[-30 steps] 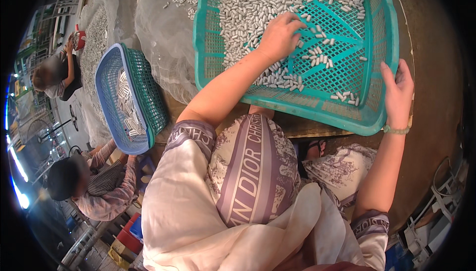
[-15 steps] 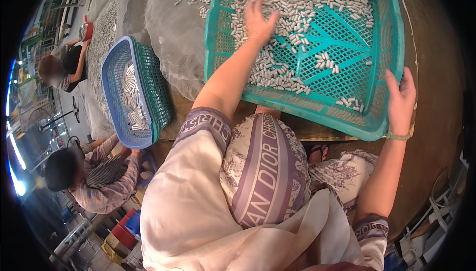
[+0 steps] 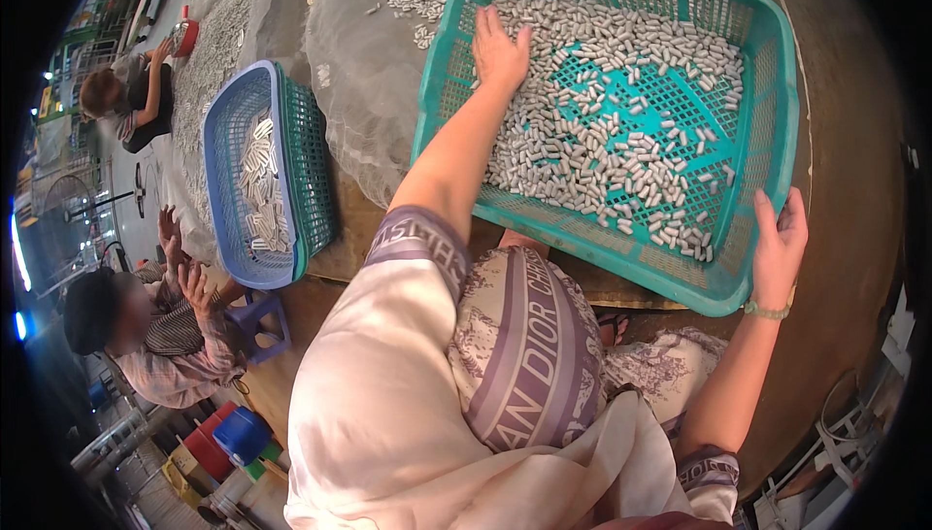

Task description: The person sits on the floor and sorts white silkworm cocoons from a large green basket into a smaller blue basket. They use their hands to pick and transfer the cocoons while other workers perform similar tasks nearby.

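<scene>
Top: loose cream short-sleeved shirt, soft folds across the shoulders.
Sleeve cuffs: mauve-grey bands with pale lettering woven in.
Front panel: cream with broad mauve stripes and a fine grey toile print.
Left hand [image 3: 500, 49]: bare, no rings visible.
Right hand [image 3: 780, 248]: bare; thin green beaded bracelet [image 3: 765, 311] at the wrist.

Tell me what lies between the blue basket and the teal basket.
In the head view, a sheet of pale mesh netting lies between the blue basket and the teal basket, draped over the brown surface, with a few loose white pieces on it.
</scene>
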The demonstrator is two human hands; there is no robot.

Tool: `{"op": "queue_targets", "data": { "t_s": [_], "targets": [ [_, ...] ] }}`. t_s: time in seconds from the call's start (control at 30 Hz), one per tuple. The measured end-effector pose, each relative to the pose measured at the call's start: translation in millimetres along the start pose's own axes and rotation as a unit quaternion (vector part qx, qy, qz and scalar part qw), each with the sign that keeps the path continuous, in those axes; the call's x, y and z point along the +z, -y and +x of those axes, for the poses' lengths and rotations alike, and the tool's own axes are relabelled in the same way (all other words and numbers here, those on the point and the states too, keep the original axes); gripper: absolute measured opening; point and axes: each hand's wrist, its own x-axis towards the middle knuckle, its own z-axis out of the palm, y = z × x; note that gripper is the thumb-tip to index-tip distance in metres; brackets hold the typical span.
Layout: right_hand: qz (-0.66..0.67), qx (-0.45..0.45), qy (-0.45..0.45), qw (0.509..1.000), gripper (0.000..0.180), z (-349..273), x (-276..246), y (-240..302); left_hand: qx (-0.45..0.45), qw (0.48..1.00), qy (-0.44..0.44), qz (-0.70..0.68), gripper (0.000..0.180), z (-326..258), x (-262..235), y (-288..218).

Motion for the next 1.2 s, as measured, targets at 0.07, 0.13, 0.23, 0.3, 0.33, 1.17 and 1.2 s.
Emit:
{"op": "queue_targets", "data": {
  "t_s": [0.07,0.13,0.23,0.3,0.33,1.17,1.2],
  "targets": [
    [0.011,-0.002,0.002,1.0,0.012,0,4,1,0.037,0.996,-0.003,0.077,0.065,-11,15,-6],
    [0.031,-0.002,-0.003,1.0,0.013,-2,7,9,0.08,0.996,0.005,0.045,0.065,-16,31,-22],
    [0.036,0.002,-0.017,0.999,0.015,-4,7,14,0.089,0.976,0.122,-0.158,0.059,-17,28,-78],
    [0.028,0.0,-0.019,0.999,0.015,-5,8,15,0.22,0.941,0.149,-0.209,0.056,-37,27,-98],
    [0.026,-0.002,-0.023,0.999,0.014,-4,10,14,0.275,0.925,0.175,-0.195,0.054,-49,23,-112],
    [-0.006,-0.002,-0.029,1.0,0.014,1,-4,-8,0.248,0.884,0.3,-0.26,0.05,-61,-10,-116],
    [-0.004,-0.004,-0.022,1.0,0.014,1,-4,-10,0.321,0.922,0.213,-0.023,0.047,-37,5,-67]
  ]
}}
